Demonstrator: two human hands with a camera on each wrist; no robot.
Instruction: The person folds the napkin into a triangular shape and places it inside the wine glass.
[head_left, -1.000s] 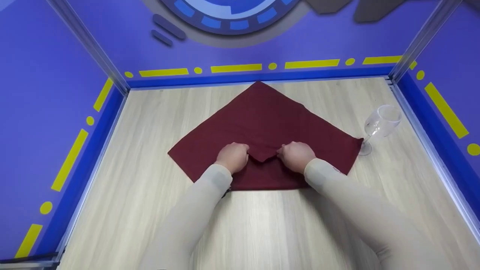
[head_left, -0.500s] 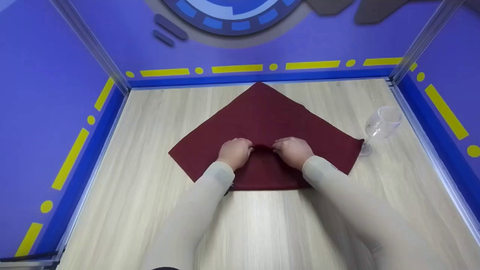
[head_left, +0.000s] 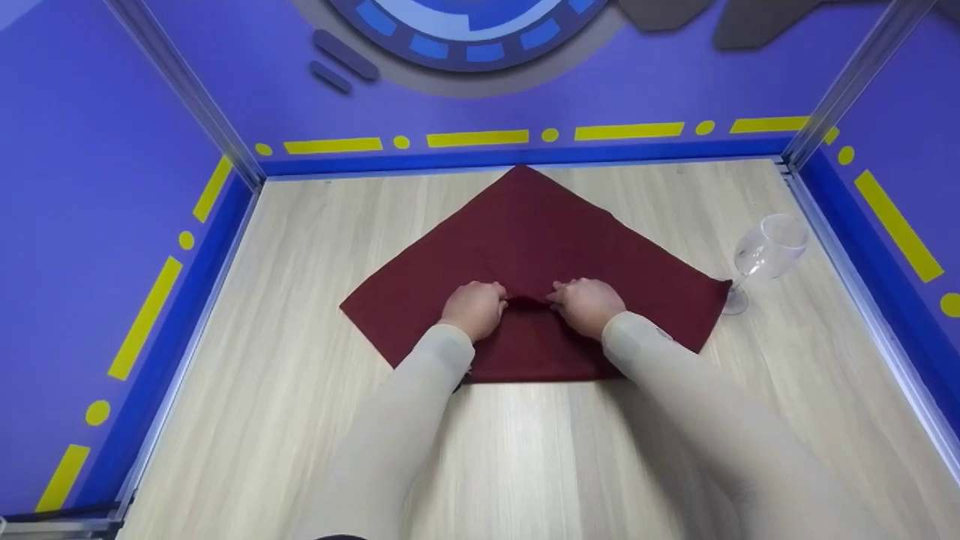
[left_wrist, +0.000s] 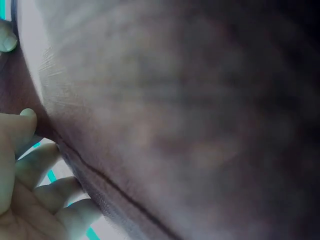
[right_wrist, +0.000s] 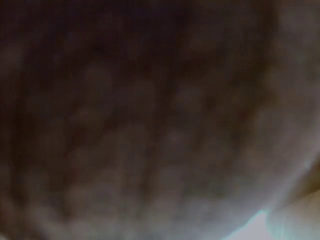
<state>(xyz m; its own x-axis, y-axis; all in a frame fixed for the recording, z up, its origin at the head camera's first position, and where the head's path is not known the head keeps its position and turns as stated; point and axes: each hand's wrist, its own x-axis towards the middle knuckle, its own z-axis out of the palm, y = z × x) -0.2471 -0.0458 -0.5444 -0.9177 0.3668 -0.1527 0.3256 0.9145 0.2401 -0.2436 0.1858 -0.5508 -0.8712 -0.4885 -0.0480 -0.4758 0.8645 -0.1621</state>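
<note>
A dark red cloth napkin (head_left: 517, 232) lies on the table, its far corner pointing at the back wall and its near edge folded straight. My left hand (head_left: 474, 307) pinches a layer of it left of the middle. In the left wrist view, the thumb and forefinger hold the cloth (left_wrist: 115, 150) while the other fingers (left_wrist: 60, 192) sit behind it. Across a short gap, my right hand (head_left: 589, 304) pinches the same raised edge. Blurred dark cloth (right_wrist: 150, 125) fills most of the right wrist view and hides those fingertips.
A clear wine glass (head_left: 771, 247) stands at the right, its foot touching or just beside the napkin's right corner. Blue panels (head_left: 480, 112) border the table (head_left: 300, 247) at the back and both sides.
The pointed flap between my hands, which hung toward me a second ago, has turned under and out of sight. Both hands shifted only slightly and keep the cloth.
</note>
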